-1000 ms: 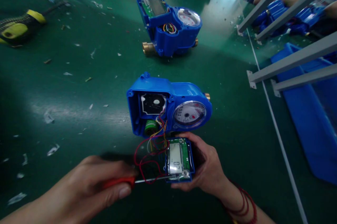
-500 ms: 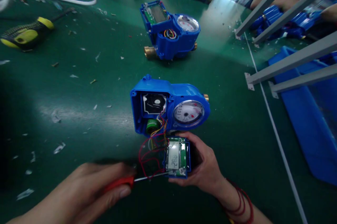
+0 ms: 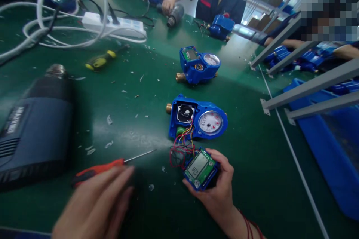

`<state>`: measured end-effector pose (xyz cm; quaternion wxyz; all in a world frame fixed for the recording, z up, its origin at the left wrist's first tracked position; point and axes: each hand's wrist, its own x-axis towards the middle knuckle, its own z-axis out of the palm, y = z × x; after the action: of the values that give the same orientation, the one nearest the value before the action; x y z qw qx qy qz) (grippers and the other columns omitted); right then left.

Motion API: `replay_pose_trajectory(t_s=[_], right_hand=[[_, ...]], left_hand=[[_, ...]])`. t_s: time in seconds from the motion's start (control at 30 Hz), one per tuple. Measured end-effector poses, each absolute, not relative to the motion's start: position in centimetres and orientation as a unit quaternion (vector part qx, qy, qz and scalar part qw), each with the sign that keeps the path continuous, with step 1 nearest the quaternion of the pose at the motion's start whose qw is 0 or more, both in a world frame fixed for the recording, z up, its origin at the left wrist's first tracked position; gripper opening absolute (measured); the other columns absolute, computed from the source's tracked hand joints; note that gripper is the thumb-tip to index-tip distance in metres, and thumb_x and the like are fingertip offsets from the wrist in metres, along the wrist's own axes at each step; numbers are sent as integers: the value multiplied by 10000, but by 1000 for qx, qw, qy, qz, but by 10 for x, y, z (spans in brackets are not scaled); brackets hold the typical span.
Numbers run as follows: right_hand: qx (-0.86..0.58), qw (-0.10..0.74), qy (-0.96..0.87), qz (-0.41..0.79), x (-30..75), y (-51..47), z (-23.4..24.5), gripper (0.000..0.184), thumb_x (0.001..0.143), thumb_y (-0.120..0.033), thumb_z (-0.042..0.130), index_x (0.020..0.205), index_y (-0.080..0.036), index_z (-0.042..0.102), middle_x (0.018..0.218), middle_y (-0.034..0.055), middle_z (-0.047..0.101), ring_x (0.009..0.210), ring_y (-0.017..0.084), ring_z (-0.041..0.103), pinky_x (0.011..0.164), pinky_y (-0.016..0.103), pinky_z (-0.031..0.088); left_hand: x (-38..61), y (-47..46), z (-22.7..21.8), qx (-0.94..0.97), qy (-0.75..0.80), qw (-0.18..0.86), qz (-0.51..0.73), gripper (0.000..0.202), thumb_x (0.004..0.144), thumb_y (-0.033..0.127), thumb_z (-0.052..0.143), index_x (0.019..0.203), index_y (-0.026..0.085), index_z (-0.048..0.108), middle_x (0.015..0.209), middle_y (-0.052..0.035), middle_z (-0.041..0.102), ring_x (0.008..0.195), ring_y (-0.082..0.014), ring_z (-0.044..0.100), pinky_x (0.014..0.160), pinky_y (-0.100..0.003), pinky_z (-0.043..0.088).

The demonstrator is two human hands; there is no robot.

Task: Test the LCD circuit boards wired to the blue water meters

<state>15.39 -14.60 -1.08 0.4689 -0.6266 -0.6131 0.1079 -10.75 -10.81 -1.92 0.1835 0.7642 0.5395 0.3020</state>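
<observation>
My right hand [image 3: 220,179] is closed around a display module [image 3: 200,168], a green circuit board with a lit LCD in a blue housing. Red, yellow and white wires [image 3: 179,145] run from it to an opened blue water meter [image 3: 183,130], whose round dial faces up and whose cavity shows a black part and a green cylinder. Beside the red-handled screwdriver [image 3: 105,167], which lies on the green tabletop with its shaft pointing right, is my left hand [image 3: 97,201]. Its fingers are stretched out, blurred by motion, and appear to hold nothing.
A second blue meter [image 3: 200,69] stands farther back. At left are a heat gun [image 3: 36,126], a yellow-black screwdriver [image 3: 101,60] and a power strip [image 3: 114,25] with cables. Grey metal legs [image 3: 308,85] and a blue bin [image 3: 325,149] border the right. Co-workers handle meters across the table.
My left hand has let go of the red screwdriver, which was at the module and now lies on the table. The display module has turned in my right hand, and the view has tilted up.
</observation>
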Motion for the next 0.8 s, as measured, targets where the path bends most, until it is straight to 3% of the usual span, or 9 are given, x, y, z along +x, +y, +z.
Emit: replay_pose_trajectory(t_s=[0.07, 0.1, 0.13, 0.2, 0.37, 0.53, 0.67, 0.8], right_hand=[[-637, 498, -583, 81, 142, -149, -11, 777, 560, -197, 799, 1177, -148, 329, 1137, 138, 457, 1049, 256, 491, 899, 415, 432], [-642, 509, -569, 73, 136, -150, -11, 786, 558, -199, 803, 1183, -148, 330, 1143, 142, 454, 1052, 260, 490, 898, 420, 430], [-648, 518, -555, 67, 131, -150, -12, 790, 561, -201, 804, 1190, -151, 329, 1149, 145, 451, 1056, 265, 490, 897, 428, 428], [-656, 526, -538, 63, 121, -153, -14, 779, 576, -197, 797, 1199, -161, 330, 1160, 149, 442, 1070, 276, 484, 898, 449, 425], [-623, 540, -545, 150, 106, -166, -17, 754, 627, -188, 749, 1230, -201, 296, 1256, 155, 343, 1180, 294, 411, 948, 464, 412], [-581, 593, -405, 384, 105, -168, -9, 496, 833, -280, 545, 1242, -269, 266, 1264, 117, 394, 1098, 208, 534, 891, 343, 486], [-543, 545, -381, 513, 112, -153, 4, 724, 722, -241, 692, 1291, -277, 247, 1284, 96, 477, 1152, 204, 507, 953, 308, 438], [-585, 506, -402, 491, 114, -142, 10, 623, 674, -197, 721, 1208, -236, 402, 1213, 89, 567, 1114, 210, 543, 926, 284, 465]], left_hand=[[-72, -121, -5, 696, 518, 427, 255, 304, 836, 379, 477, 1137, 337, 493, 946, 25, 615, 836, -169, 583, 730, -256, 468], [-56, -125, -1, 643, 480, 562, 201, 310, 863, 404, 419, 1148, 295, 474, 852, 12, 616, 719, -148, 585, 642, -239, 478], [-42, -126, 1, 577, 455, 651, 188, 361, 887, 442, 337, 1171, 249, 449, 781, 1, 601, 633, -136, 565, 564, -231, 471], [-24, -122, 2, 495, 420, 734, 200, 405, 883, 466, 347, 1160, 189, 449, 730, 2, 562, 601, -120, 525, 521, -215, 448], [-23, -94, 2, 475, 437, 716, 267, 396, 868, 412, 420, 1138, 127, 473, 636, 35, 493, 542, -87, 432, 473, -178, 359], [-31, -74, 2, 513, 460, 674, 266, 364, 870, 363, 397, 1115, 122, 518, 667, 4, 558, 599, -119, 513, 536, -210, 421], [-23, -71, 0, 547, 450, 646, 286, 357, 885, 331, 347, 1118, 135, 534, 733, -30, 608, 771, -170, 582, 703, -272, 476], [-45, -78, 19, 614, 457, 566, 308, 317, 858, 317, 412, 1116, 198, 552, 964, -58, 621, 905, -200, 572, 824, -311, 460]])
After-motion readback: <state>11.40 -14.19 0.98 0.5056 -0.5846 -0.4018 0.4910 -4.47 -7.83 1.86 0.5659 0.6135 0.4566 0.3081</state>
